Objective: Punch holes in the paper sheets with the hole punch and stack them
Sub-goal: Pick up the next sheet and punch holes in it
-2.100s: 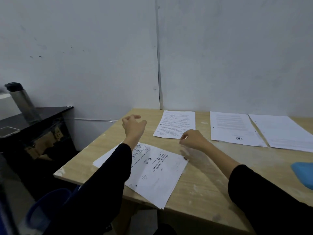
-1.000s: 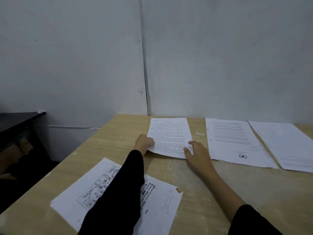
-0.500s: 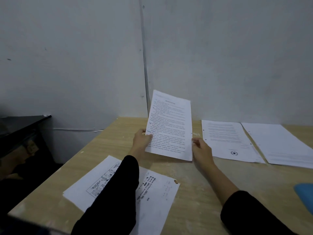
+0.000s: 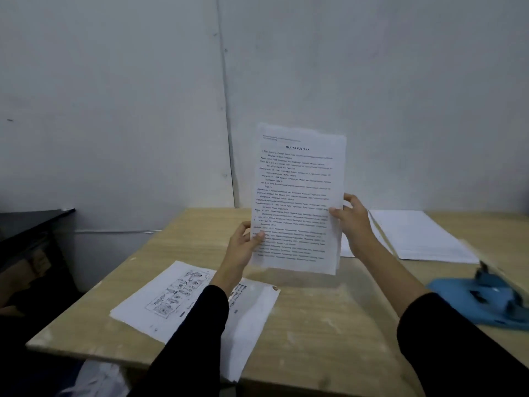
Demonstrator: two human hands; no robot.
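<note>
Holding a printed sheet upright above the bench, both hands pinch its side edges. Its bold heading reads "DAFTAR PUSTAKA", with lines of small text below, and its top leans slightly toward 1 o'clock. The left hand grips the sheet's left edge low down, at about 8 o'clock on the page, the thumb lying across the printed face and the remaining fingers curled behind the paper. The right hand grips the right edge a little higher, at about 3 o'clock on the page, thumb on the front and fingers wrapped behind. Both hands are closed on the sheet, which hangs clear of the bench with its shadow falling on the wood beneath its lower edge.

At 7 o'clock from the held sheet, a second sheet with a drawn illustration lies flat on the bench, partly covered by the black left sleeve; its near corner hangs over the bench's front edge. At 3 o'clock, past the right hand, a plain white stack of paper lies flat near the wall. At 4 o'clock, near the frame's right edge, a blue hole punch sits on the bench, well apart from both hands.
</note>
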